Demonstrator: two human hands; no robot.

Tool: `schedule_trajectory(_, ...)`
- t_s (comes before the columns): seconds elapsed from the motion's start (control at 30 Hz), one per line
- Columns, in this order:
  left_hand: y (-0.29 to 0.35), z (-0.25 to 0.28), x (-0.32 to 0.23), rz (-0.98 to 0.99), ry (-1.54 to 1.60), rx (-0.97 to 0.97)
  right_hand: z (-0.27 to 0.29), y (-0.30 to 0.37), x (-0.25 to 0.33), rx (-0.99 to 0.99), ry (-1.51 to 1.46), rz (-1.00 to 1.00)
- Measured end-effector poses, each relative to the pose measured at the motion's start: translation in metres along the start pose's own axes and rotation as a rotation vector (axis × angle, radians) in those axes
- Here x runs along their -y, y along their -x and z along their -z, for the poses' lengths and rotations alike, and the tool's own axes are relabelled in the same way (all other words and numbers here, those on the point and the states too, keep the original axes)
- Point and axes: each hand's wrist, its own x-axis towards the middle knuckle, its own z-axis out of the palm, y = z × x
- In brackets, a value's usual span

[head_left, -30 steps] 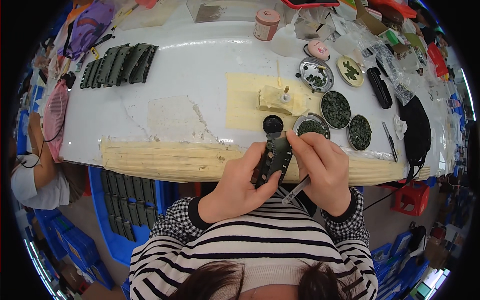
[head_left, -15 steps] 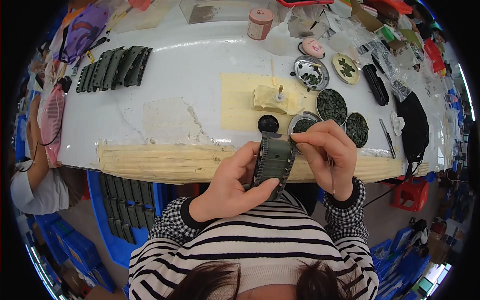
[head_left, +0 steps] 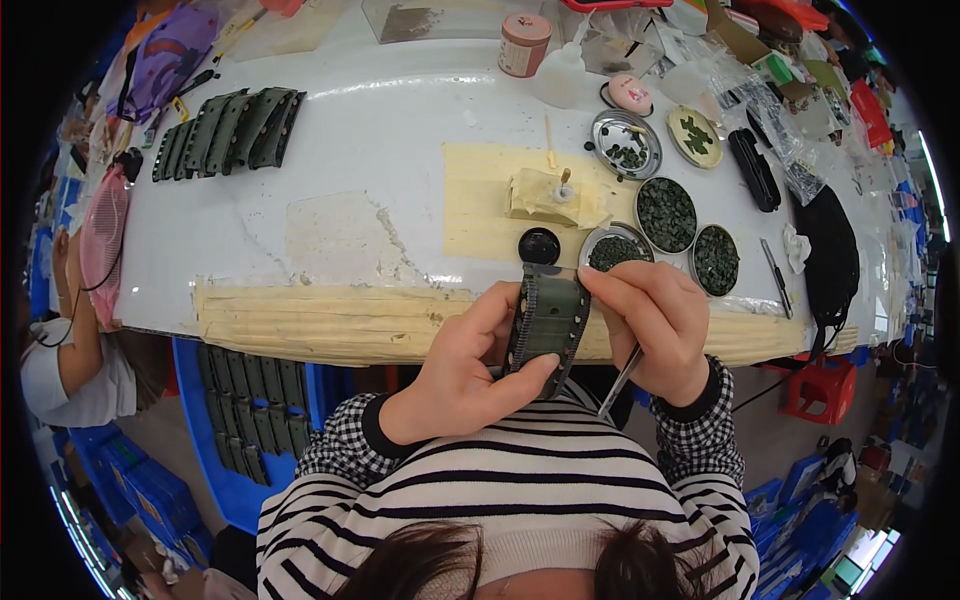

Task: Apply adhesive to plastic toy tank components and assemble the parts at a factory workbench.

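My left hand [head_left: 450, 378] grips a curved dark green plastic part [head_left: 548, 330] with toothed edges and small studs along its sides. The thumb lies across the part's near end. At the part's far right corner, the fingertips of my right hand [head_left: 662, 318] press together against the edge; whether a small piece sits between them is hidden. Slim metal tweezers [head_left: 621, 381] are tucked in that same hand, pointing back towards me. Just beyond the part are a small black round dish [head_left: 539, 246] and a metal tin of little green pieces [head_left: 612, 250].
Two more tins [head_left: 666, 214] of green pieces stand at right, near a pen-like tool [head_left: 775, 277] and a black case [head_left: 753, 169]. A taped block [head_left: 548, 198] sits ahead. Similar green parts [head_left: 232, 133] lie far left; others fill a blue crate [head_left: 208, 440] below.
My right hand has turned slightly, and the tweezers in it now swing out below the palm towards me. My left hand and the green part have stayed almost in place.
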Motion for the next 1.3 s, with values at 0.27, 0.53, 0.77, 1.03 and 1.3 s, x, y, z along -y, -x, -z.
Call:
schedule_trajectory(0.27,-0.001,0.002,0.012,-0.007,-0.012,0.008,-0.005,0.005,0.008,-0.073,-0.214,-0.220)
schedule_trajectory(0.53,-0.004,0.001,0.011,-0.037,0.077,0.013,0.023,0.019,-0.010,-0.281,-0.209,-0.514)
schedule_trajectory(0.77,-0.011,-0.001,0.002,0.038,0.182,-0.005,0.069,0.058,-0.048,-0.059,0.311,-0.796)
schedule_trajectory(1.03,-0.011,-0.003,0.004,0.026,0.167,-0.027,0.068,0.058,-0.058,0.041,0.265,-0.796)
schedule_trajectory(1.3,-0.010,-0.001,0.004,0.057,0.180,-0.044,0.068,0.060,-0.075,0.129,0.234,-0.657)
